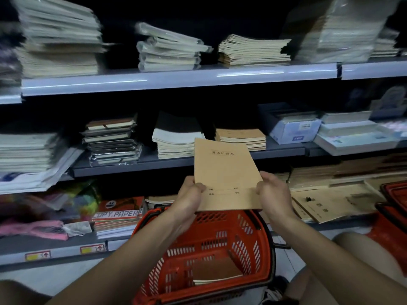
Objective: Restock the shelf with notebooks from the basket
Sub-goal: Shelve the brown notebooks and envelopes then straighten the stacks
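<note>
Head view: both hands hold a flat tan kraft-paper notebook (226, 175) w/ printed characters on its cover, lifted above the red plastic slotted shopping basket (211, 245) and facing the shelves. Left hand (191, 194) pinches the lower-left edge, thumb on the cover, other fingers hidden behind it; right hand (273, 190) clamps the lower-right edge the same way.

Progress, as a judgement: mid-task. Just beyond the fingertips, on the grey metal middle shelf (176, 165), sits a short stack of matching tan notebooks (241, 138); that looks like the likely home for this one, not yet placed. Below the wrists, at least one more brown-covered notebook (217, 271) lies in the basket bottom, so some restocking is left; exact count can't be told.

Materials: cover looks matte, thin and stiff enough to stay flat in a two-edge pinch. Basket is rigid moulded plastic w/ slotted walls. Left of the fingers, film-wrapped dark notebooks (111, 139) look glossy and slippery; a cream-paged pile (176, 144) has soft, slightly fanned edges.
</note>
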### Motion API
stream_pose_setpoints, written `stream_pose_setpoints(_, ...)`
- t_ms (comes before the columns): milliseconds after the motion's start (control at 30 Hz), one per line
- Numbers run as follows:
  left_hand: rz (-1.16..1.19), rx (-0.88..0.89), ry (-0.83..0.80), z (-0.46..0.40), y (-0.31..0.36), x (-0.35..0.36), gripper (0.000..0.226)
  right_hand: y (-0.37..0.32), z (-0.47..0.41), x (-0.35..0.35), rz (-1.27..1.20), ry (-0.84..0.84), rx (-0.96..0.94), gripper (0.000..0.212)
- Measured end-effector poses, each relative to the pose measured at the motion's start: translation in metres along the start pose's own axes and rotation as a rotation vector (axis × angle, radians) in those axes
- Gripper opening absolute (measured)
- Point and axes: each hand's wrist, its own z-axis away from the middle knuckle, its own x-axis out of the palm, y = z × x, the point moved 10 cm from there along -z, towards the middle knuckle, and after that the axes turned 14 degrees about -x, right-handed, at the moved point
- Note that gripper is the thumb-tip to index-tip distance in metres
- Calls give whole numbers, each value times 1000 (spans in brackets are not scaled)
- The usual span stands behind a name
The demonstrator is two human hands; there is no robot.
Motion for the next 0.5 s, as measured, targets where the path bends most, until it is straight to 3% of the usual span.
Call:
stream_pose_setpoints(267, -16, 59, -110, -27, 55, 35, 23, -21, -49, -23, -9, 97, -187, 48)
stream_pose_setpoints(500, -177, 141, -55, -76, 111, 56, 22, -20, -118, -27, 35, 103, -235, 48)
